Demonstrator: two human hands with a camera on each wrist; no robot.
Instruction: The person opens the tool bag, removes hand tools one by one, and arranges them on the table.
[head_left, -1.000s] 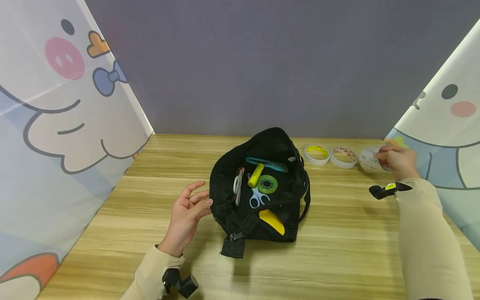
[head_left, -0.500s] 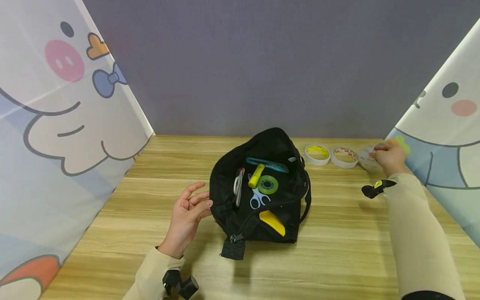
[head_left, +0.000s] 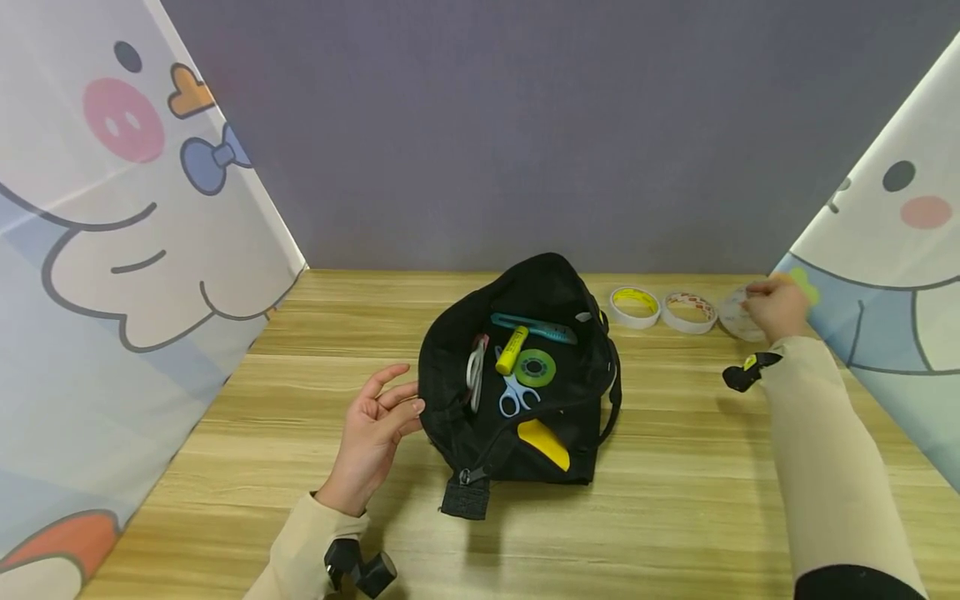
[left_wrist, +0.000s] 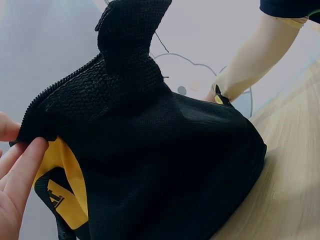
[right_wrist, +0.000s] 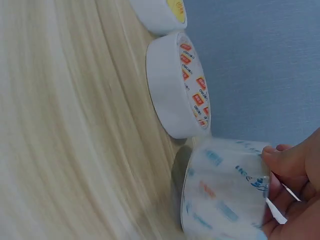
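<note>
A wooden table (head_left: 690,508) carries everything. On it stands the open black bag (left_wrist: 165,165), near the middle. The left hand (head_left: 372,433) pinches the left edge of this bag between thumb and fingers. The right hand (head_left: 782,310) grasps the wide clear tape roll (right_wrist: 227,192) by its rim, at the right end of a row. Next to this roll are two white tape rolls (right_wrist: 167,85), lying flat. Inside the bag lie a teal cutter (head_left: 534,328), blue scissors (head_left: 516,387), a green tape roll (head_left: 547,375) and a yellow stick (head_left: 512,350).
</note>
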